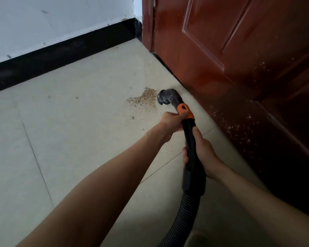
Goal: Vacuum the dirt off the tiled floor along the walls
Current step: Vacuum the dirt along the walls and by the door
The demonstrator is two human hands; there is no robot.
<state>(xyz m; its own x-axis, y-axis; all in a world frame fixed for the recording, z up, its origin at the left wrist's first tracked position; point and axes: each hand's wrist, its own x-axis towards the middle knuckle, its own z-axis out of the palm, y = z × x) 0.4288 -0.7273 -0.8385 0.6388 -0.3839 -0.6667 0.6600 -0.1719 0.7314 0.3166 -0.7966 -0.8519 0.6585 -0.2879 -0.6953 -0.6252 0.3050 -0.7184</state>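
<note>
A patch of brown gritty dirt (144, 99) lies on the pale tiled floor (75, 132) close to the foot of a door. The round nozzle (165, 97) of a black vacuum wand (190, 138) points sideways at the dirt's right edge. My left hand (169, 124) grips the wand just below its orange collar (184, 110). Lower down, my right hand (202, 154) holds the black handle, fingers curled round it. A ribbed black hose (184, 216) runs from the handle down out of the frame.
A dark red wooden door (239, 56) fills the right side, speckled with pale flecks near its bottom. A white wall (52, 20) with a black skirting board (61, 50) runs along the back left and meets the door frame at the corner.
</note>
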